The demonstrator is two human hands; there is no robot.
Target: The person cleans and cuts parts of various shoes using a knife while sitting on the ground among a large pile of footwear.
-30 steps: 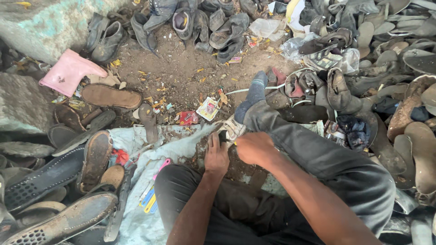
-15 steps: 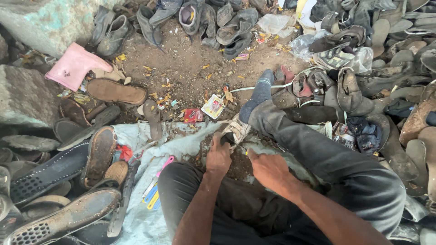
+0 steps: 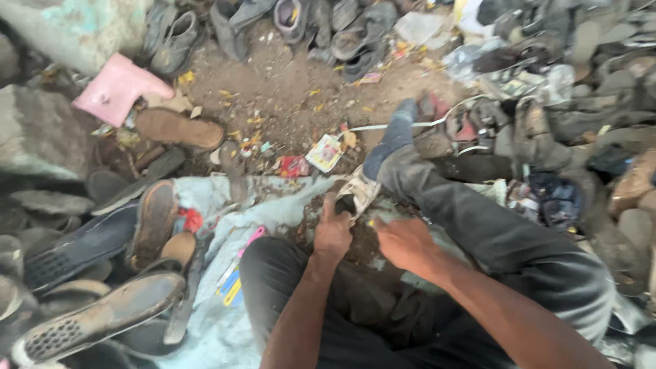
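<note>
I sit on the ground among old shoes. My left hand [image 3: 333,234] is closed around a small dark piece [image 3: 345,203], thumb up, right beside a worn whitish sandal [image 3: 359,190] that lies against my outstretched leg [image 3: 471,225]. My right hand [image 3: 404,243] hovers just right of it, above a dirt-strewn patch of the pale cloth [image 3: 273,198]. Its fingers curl downward and are blurred, so what they hold is hidden.
Worn soles and sandals [image 3: 154,222] lie piled on the left, with more shoes [image 3: 533,130] heaped on the right and at the top. A pink boot [image 3: 116,89] lies at the upper left. Pink and yellow tools [image 3: 236,273] rest on the cloth. Bare littered dirt [image 3: 287,96] lies ahead.
My right hand has pulled back from over the dark piece toward my lap. My left hand has moved up and closed on the piece.
</note>
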